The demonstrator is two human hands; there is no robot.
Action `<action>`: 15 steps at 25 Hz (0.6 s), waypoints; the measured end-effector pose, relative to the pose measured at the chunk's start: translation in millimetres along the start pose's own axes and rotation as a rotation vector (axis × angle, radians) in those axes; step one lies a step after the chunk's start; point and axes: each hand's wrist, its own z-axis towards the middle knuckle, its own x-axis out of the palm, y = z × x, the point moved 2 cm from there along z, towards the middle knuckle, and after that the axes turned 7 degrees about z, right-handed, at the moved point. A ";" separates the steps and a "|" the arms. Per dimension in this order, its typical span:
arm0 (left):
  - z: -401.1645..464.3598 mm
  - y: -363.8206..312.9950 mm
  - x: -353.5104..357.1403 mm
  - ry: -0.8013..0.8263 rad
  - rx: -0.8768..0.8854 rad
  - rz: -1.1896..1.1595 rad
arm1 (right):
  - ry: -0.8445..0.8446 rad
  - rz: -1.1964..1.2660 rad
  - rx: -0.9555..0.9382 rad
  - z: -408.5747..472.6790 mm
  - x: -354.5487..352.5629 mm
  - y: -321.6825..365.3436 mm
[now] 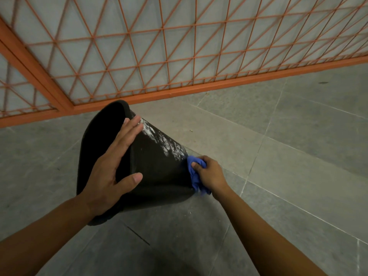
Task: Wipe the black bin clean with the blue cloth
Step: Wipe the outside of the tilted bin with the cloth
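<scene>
The black bin (155, 168) lies tipped on its side in the middle of the frame, its open mouth turned toward the upper left and its base toward the right, resting on the grey tiled floor (288, 156). A streak of white residue (165, 143) runs along its upper edge. My left hand (113, 172) lies flat on the bin's wall, fingers straight and slightly spread, thumb stretched out apart from them. My right hand (209, 174) curls its fingers round the bunched blue cloth (194, 174), pressing it against the bin's base at centre right. Across the top of the frame stands an orange metal grille (159, 56).
</scene>
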 end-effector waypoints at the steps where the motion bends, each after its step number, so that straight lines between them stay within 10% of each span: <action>1: -0.5 0.0 -1.2 -0.003 0.005 0.001 | -0.034 0.005 0.030 -5.7 0.0 -5.3; 15: 2.9 0.7 0.3 0.028 0.060 0.056 | 0.147 0.337 -0.306 -101.9 26.7 80.1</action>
